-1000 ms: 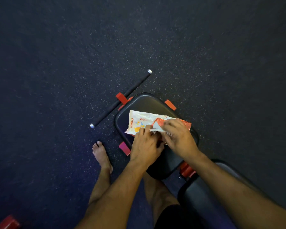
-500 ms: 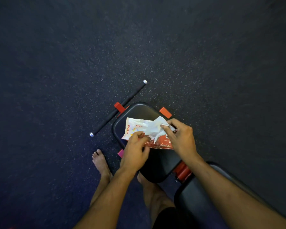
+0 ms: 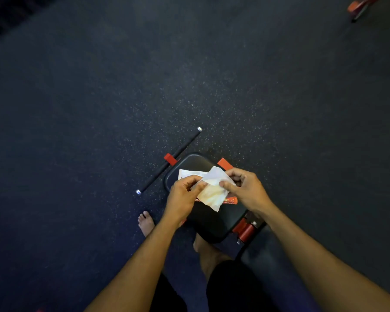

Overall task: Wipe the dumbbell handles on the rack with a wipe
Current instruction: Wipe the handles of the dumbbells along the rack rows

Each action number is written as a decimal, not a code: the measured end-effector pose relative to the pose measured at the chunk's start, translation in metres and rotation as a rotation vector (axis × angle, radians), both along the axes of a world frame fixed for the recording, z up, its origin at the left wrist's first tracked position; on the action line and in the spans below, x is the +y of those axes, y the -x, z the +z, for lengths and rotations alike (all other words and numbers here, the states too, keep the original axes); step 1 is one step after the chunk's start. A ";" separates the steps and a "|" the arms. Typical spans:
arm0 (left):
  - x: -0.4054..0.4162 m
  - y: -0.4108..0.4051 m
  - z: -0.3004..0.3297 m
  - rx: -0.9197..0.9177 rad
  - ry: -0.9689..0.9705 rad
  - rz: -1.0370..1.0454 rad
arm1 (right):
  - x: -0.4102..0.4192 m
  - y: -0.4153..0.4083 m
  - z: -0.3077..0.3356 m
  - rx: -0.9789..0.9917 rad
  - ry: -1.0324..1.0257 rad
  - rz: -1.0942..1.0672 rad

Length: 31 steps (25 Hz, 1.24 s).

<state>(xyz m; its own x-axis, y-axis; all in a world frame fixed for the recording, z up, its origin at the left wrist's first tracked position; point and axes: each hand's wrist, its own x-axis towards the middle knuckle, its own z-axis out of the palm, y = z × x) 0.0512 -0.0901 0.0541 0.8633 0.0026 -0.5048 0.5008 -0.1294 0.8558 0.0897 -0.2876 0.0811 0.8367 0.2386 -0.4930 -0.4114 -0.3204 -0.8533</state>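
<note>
Dark speckled rubber gym floor [image 3: 99, 109] all around me, dim light, and I'm looking straight down. Far left on the floor, my bare foot [image 3: 146, 222] is planted flat, toes pointing up the frame. Just beyond it a black bar [image 3: 167, 162] with silver end caps lies at a slant, running through a red bracket [image 3: 170, 159] at the head of the bench. The black padded bench seat [image 3: 212, 224] sits in the middle, right under my hands. My left hand [image 3: 181, 195] has thumb and forefinger pinched on the left edge of a white wipe [image 3: 212, 190], the other fingers curled in. The wipe hangs crumpled between both hands, above the seat, one corner drooping towards me. Beneath it the wipes packet [image 3: 190, 173] lies on the seat, white end showing at the left and an orange-red strip poking out on the right. My right hand [image 3: 245, 190] pinches the wipe's right edge, thumb on top, fingers folded behind. Below that hand, the bench's red hinge [image 3: 245, 230]. Way off at the top right corner, some red-and-black equipment [image 3: 359, 6], too cropped to name. No dumbbell rack in sight.
</note>
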 end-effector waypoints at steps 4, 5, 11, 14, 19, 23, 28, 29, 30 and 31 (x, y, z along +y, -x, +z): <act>0.014 0.006 0.059 -0.024 -0.061 0.078 | 0.012 0.002 0.056 0.079 -0.125 -0.014; 0.019 0.009 0.072 -0.054 -0.065 0.100 | 0.018 0.003 0.069 0.078 -0.143 -0.021; 0.068 0.023 0.147 -0.151 0.002 0.226 | 0.069 0.005 0.140 -0.058 -0.134 -0.025; 0.103 0.032 0.175 -0.202 -0.059 0.293 | 0.105 0.003 0.171 -0.090 -0.141 0.035; 0.165 0.052 0.211 -0.298 -0.066 0.474 | 0.175 0.001 0.203 -0.129 -0.151 0.178; 0.226 0.072 0.236 -0.240 0.084 0.488 | 0.242 0.010 0.226 -0.135 -0.197 0.261; 0.307 0.097 0.271 -0.224 0.170 0.459 | 0.328 0.025 0.250 -0.133 -0.219 0.395; 0.323 0.100 0.279 -0.245 0.150 0.464 | 0.346 0.027 0.256 -0.134 -0.230 0.414; 0.333 0.101 0.285 -0.255 0.150 0.482 | 0.359 0.029 0.260 -0.141 -0.237 0.418; 0.348 0.104 0.292 -0.264 0.165 0.513 | 0.377 0.030 0.263 -0.156 -0.249 0.414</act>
